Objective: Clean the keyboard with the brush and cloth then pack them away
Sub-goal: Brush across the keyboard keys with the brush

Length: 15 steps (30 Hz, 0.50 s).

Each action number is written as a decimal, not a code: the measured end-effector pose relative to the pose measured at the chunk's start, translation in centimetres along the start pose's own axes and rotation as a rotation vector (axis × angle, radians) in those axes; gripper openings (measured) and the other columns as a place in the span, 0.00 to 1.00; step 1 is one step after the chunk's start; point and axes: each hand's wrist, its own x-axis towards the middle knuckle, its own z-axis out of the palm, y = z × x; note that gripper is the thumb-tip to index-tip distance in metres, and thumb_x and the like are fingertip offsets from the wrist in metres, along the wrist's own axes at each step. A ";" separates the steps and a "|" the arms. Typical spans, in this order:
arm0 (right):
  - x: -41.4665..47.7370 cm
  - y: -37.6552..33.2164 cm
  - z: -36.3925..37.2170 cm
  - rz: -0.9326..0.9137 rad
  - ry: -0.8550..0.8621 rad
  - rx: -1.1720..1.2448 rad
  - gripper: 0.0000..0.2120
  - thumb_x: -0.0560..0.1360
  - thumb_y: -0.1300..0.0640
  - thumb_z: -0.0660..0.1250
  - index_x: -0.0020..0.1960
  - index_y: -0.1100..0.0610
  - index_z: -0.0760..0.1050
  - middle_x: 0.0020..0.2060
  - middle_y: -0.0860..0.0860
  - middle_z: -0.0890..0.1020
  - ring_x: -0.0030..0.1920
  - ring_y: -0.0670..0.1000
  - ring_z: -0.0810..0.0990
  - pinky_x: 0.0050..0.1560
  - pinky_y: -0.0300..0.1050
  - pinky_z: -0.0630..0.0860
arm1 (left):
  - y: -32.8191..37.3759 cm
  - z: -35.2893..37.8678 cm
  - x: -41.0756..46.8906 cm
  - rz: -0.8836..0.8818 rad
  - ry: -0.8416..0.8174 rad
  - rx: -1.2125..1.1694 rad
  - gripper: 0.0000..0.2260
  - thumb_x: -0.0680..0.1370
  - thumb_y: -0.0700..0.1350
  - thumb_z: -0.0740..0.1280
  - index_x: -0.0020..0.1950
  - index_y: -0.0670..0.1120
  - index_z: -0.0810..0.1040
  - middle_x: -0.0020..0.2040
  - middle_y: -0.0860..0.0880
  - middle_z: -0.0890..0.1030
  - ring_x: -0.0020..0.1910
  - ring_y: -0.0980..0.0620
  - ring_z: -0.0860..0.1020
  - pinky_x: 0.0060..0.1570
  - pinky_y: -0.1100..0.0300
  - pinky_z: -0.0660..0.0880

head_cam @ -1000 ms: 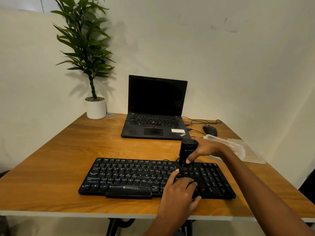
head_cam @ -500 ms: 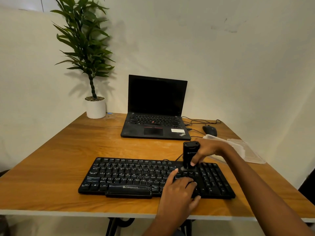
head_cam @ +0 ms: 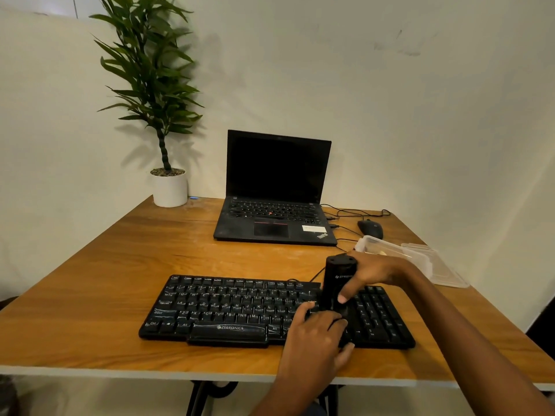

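The right hand [head_cam: 372, 270] grips the black brush [head_cam: 337, 279] upright on the keyboard [head_cam: 234, 307], which lies at the table's [head_cam: 90, 295] near edge. The left hand [head_cam: 315, 337] rests loosely on keys beside it.

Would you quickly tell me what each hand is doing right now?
Left hand: holds nothing, rests on the keyboard.
Right hand: grips the black brush, upright on the keyboard.

Open laptop [head_cam: 274, 217], potted plant [head_cam: 169, 187] (far left corner), black mouse [head_cam: 370, 229] on wooden table [head_cam: 90, 280].
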 end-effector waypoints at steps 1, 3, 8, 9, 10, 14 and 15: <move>-0.2 0.1 -0.1 0.000 0.025 0.018 0.15 0.67 0.66 0.73 0.49 0.53 0.75 0.46 0.48 0.81 0.48 0.48 0.80 0.48 0.41 0.78 | 0.0 0.0 0.0 0.005 0.004 0.007 0.15 0.70 0.61 0.62 0.48 0.56 0.82 0.47 0.61 0.81 0.45 0.66 0.78 0.63 0.58 0.60; -0.3 0.2 0.0 -0.009 0.121 0.032 0.15 0.67 0.65 0.74 0.48 0.52 0.73 0.44 0.48 0.80 0.46 0.46 0.79 0.44 0.37 0.77 | -0.1 0.2 0.0 0.018 0.024 0.024 0.14 0.68 0.61 0.67 0.49 0.56 0.82 0.47 0.61 0.81 0.46 0.66 0.78 0.63 0.59 0.61; -0.7 0.7 0.5 -0.033 0.174 0.031 0.14 0.67 0.63 0.75 0.49 0.53 0.76 0.44 0.46 0.81 0.48 0.47 0.80 0.44 0.31 0.74 | -0.1 0.3 0.1 0.025 0.055 0.042 0.15 0.66 0.61 0.70 0.49 0.56 0.82 0.47 0.61 0.81 0.45 0.65 0.78 0.61 0.59 0.62; -0.8 0.8 0.5 -0.046 0.223 0.043 0.13 0.67 0.63 0.75 0.47 0.52 0.76 0.42 0.46 0.81 0.47 0.47 0.80 0.43 0.30 0.74 | -0.1 0.3 0.1 0.026 0.059 0.043 0.15 0.66 0.61 0.70 0.48 0.56 0.82 0.47 0.61 0.81 0.45 0.65 0.78 0.61 0.59 0.62; -0.8 0.8 0.5 -0.059 0.254 0.051 0.12 0.67 0.63 0.75 0.45 0.51 0.76 0.41 0.45 0.81 0.46 0.46 0.80 0.42 0.30 0.74 | -0.1 0.2 0.1 0.024 0.063 0.041 0.14 0.66 0.60 0.69 0.48 0.56 0.82 0.47 0.61 0.81 0.44 0.65 0.78 0.61 0.59 0.62; -0.6 0.1 0.5 -0.070 0.115 -0.003 0.13 0.67 0.64 0.74 0.47 0.52 0.76 0.42 0.44 0.82 0.47 0.45 0.81 0.47 0.34 0.76 | -0.1 -0.1 0.2 0.006 0.052 0.009 0.14 0.68 0.60 0.64 0.47 0.56 0.82 0.46 0.61 0.81 0.43 0.65 0.78 0.61 0.59 0.62; -0.4 0.1 0.5 -0.077 0.138 -0.003 0.13 0.66 0.64 0.75 0.46 0.52 0.77 0.42 0.45 0.82 0.46 0.46 0.81 0.47 0.35 0.76 | -0.1 0.0 0.2 0.003 0.046 0.004 0.14 0.69 0.60 0.63 0.47 0.56 0.82 0.46 0.61 0.81 0.43 0.65 0.78 0.61 0.59 0.62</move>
